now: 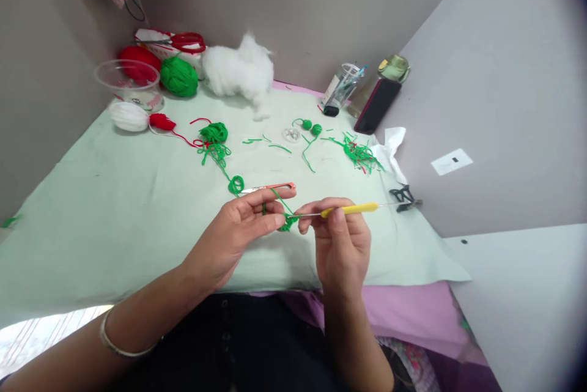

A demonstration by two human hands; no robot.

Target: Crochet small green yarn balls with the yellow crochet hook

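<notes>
Between thumb and fingers, my left hand (250, 221) pinches a small green crochet piece (287, 222), with green yarn running over the raised index finger. My right hand (342, 236) grips a crochet hook by its yellow handle (353, 210). The hook's metal tip reaches the green piece; whether it sits inside a stitch is too small to tell. Just beyond my left fingers lies a pair of small scissors with orange handles (282, 186). A green yarn loop (236, 184) rests beside them, its strand leading back to a loose green tangle (214, 141).
At the back left stand a green yarn ball (178, 76), a clear plastic tub (128, 83), red-handled scissors (188, 43) and white stuffing (238, 68). Back right are a clear cup (339, 89), a bottle (394, 66) and a phone (378, 106). Green scraps (360, 153) lie near the right wall.
</notes>
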